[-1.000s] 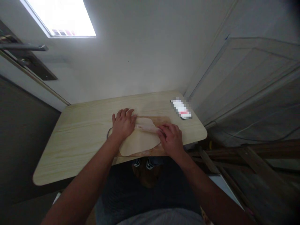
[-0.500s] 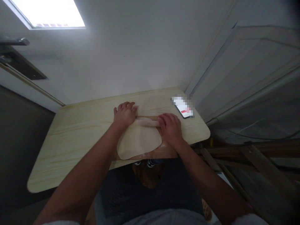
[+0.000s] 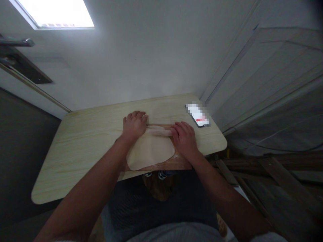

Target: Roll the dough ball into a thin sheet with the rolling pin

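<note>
A flat sheet of pale dough (image 3: pixel 151 151) with a rounded edge lies on a brown wooden board (image 3: pixel 181 164). Along its far edge runs a pale, floury rolling pin (image 3: pixel 160 131), with dough seemingly lapped around part of it. My left hand (image 3: pixel 135 123) is over the pin's left end, fingers bent over the far side and the palm low; its grip is partly hidden. At the other end, my right hand (image 3: pixel 185 136) has its fingers curled around the pin. Both ends of the pin are covered by my hands.
The board rests at the front edge of a light wood-grain table (image 3: pixel 83 144). A phone (image 3: pixel 198 116) with a lit screen lies at the back right. Behind stands a white door with a metal handle (image 3: pixel 16 42). Wooden slats (image 3: pixel 285 178) are at the right.
My hands and the rolling pin stay almost in place on the dough. The whole view has shifted slightly with my head.
</note>
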`<move>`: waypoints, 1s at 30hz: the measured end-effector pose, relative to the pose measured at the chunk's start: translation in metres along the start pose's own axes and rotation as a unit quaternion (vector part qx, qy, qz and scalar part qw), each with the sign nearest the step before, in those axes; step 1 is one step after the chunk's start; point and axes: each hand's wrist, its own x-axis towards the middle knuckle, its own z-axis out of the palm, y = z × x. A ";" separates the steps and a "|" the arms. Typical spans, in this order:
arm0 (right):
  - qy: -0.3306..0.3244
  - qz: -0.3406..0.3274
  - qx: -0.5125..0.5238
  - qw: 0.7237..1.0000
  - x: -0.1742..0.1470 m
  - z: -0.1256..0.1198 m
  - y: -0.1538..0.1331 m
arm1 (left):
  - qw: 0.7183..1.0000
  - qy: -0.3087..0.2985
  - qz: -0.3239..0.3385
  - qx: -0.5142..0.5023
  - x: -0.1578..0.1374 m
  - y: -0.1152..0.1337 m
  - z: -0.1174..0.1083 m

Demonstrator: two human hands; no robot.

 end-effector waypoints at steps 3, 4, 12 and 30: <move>-0.007 -0.016 0.007 1.000 -0.019 -0.007 -0.005 | 1.000 0.010 0.009 0.004 -0.034 0.001 -0.008; -0.009 -0.023 0.010 1.000 -0.025 -0.008 -0.007 | 1.000 0.009 0.012 0.004 -0.045 0.002 -0.011; -0.028 -0.071 0.063 0.995 -0.035 -0.016 0.000 | 0.997 0.013 0.014 -0.072 -0.095 0.000 -0.020; 0.010 -0.076 -0.016 0.997 -0.031 -0.013 0.010 | 0.998 0.020 -0.035 0.044 -0.070 0.008 -0.008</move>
